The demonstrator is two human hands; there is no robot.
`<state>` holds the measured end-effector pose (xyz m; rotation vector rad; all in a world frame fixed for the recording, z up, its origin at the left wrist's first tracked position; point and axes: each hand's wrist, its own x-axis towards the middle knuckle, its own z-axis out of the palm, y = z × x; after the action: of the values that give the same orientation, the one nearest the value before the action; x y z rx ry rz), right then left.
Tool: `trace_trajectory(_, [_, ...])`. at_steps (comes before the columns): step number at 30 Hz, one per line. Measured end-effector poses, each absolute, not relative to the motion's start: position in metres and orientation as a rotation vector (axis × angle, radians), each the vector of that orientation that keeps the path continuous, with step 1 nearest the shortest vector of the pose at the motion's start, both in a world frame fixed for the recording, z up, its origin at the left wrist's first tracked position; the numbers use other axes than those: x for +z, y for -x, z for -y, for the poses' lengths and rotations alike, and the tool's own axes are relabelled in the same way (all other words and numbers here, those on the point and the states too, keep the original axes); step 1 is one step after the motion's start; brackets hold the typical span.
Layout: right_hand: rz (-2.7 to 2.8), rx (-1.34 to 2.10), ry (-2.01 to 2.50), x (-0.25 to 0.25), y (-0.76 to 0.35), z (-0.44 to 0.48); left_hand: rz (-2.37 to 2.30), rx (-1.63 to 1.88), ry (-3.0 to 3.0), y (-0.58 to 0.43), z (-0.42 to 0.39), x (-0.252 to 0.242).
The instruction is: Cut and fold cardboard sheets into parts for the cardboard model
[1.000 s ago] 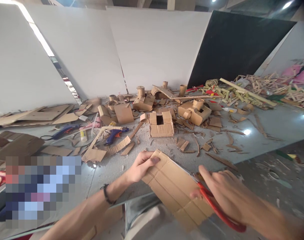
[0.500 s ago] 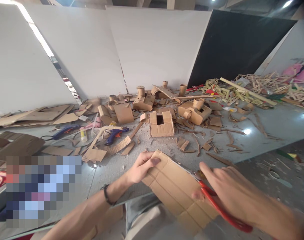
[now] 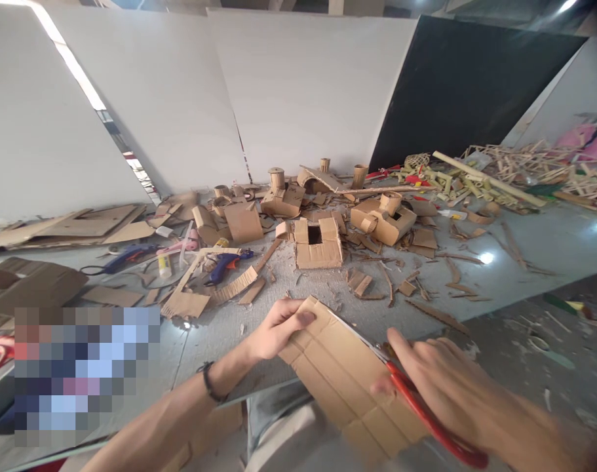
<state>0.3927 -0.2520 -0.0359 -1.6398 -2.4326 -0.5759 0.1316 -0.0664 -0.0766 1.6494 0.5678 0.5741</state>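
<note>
A creased cardboard sheet (image 3: 347, 373) slants down from the table's near edge over my lap. My left hand (image 3: 282, 328) pinches its upper left corner, thumb on top. In my right hand (image 3: 436, 373) are red-handled scissors (image 3: 416, 403), their blades lying along the sheet's upper right edge. Part of a right-hand finger shows beside the handles, against the cardboard. Beyond the sheet a small cardboard box (image 3: 318, 246) with a square hole in its top sits on the table.
Blue glue guns (image 3: 225, 267) and a glue stick (image 3: 164, 265) lie on the left. Cardboard scraps (image 3: 360, 283) and cardboard models (image 3: 384, 219) spread across the table (image 3: 514, 262). Bamboo pieces (image 3: 489, 178) and thin sticks are piled at the back right. A blurred-out patch covers the lower left.
My right hand and the scissors have shifted slightly up and left along the sheet's edge. My left hand and the cardboard are nearly where they were.
</note>
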Motion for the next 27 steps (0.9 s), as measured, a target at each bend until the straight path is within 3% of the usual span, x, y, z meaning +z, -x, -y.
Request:
trace_trajectory(2, [2.539, -0.597, 1.582, -0.027, -0.386, 0.25, -0.554, 0.57, -1.669, -0.131, 0.066, -0.077])
trace_trajectory(7, [2.43, -0.086, 1.891, -0.026, -0.379, 0.242, -0.531, 0.563, -1.698, -0.131, 0.067, -0.077])
trace_trajectory(10, [2.413, -0.029, 1.926, -0.027, -0.377, 0.242, -0.517, 0.565, -1.717, -0.13, 0.068, -0.077])
trace_trajectory(19, [2.57, -0.612, 1.625, -0.018, -0.375, 0.244, -0.51, 0.521, -1.721, -0.13, 0.068, -0.074])
trace_trajectory(27, [2.43, -0.606, 1.81, -0.034, -0.376, 0.236, -0.493, 0.519, -1.755, -0.13, 0.068, -0.073])
